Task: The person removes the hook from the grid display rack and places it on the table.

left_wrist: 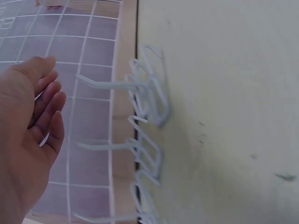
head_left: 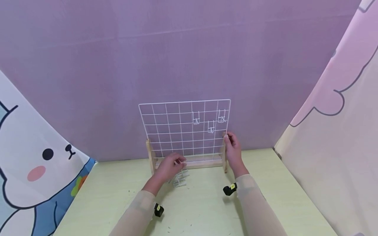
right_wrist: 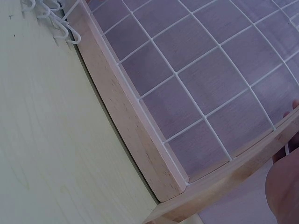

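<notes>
A white wire grid panel (head_left: 174,129) stands upright in a wooden base (head_left: 203,164). Three white wire hooks hang on its upper right part, one of them a hook (head_left: 211,127) lower than the others. My right hand (head_left: 234,152) grips the rack's right side, where the wooden upright (right_wrist: 233,179) meets the wire edge. In front of the base lies a pile of loose white hooks (head_left: 179,179). Just above that pile is my left hand (head_left: 170,167). Its fingers are loosely bent, with nothing seen between them in the left wrist view, beside the hooks (left_wrist: 149,93).
The rack stands on a pale yellow-green table (head_left: 200,203), near its back edge. Behind it hangs a purple cloth (head_left: 189,65). Printed panels close in both sides, with a cartoon animal (head_left: 38,157) on the left. Small dark specks dot the tabletop.
</notes>
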`<action>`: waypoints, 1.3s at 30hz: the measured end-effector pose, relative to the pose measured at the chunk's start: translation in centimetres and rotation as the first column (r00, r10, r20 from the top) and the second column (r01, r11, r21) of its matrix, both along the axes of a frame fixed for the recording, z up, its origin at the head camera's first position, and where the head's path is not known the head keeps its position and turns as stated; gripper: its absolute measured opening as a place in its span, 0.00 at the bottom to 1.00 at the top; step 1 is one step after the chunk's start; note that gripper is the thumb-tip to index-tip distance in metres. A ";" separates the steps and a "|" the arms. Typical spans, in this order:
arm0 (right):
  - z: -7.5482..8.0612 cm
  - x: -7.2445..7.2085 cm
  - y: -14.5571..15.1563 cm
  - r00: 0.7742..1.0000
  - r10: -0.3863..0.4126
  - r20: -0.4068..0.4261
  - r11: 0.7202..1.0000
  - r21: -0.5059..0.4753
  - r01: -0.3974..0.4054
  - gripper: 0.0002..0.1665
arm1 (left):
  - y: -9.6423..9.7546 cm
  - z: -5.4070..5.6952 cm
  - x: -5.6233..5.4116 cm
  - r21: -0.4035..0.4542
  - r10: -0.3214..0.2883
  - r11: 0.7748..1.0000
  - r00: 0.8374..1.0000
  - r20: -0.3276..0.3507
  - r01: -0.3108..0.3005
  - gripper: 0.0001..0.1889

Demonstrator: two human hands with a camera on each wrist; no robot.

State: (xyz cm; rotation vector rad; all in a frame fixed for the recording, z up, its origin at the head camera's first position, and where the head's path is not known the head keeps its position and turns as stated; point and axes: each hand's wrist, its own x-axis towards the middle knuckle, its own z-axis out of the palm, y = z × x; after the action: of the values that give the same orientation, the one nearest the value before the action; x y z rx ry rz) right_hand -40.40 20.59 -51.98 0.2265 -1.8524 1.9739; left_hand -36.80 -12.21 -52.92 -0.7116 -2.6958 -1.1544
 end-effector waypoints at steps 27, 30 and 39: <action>0.0 0.2 -0.2 1.000 0.001 -0.024 1.000 -0.023 -0.002 0.22 | 4.9 9.8 -1.0 0.288 0.041 0.956 0.955 -0.294 0.048 0.14; 0.0 0.0 -0.3 1.000 -0.002 -0.030 0.999 -0.034 0.000 0.22 | 5.3 10.6 -1.3 0.288 0.038 0.956 0.945 -0.325 0.060 0.15; 0.0 0.0 -0.3 0.999 0.000 -0.035 0.999 -0.039 -0.001 0.22 | 6.3 12.9 -1.6 0.297 0.043 0.951 0.917 -0.397 0.084 0.14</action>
State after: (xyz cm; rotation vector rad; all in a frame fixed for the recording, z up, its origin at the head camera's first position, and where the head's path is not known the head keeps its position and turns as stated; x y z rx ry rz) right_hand -40.42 20.28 -52.03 0.2478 -1.7909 1.9918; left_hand -38.39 -5.92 -40.02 -0.8205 -2.1171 -1.2396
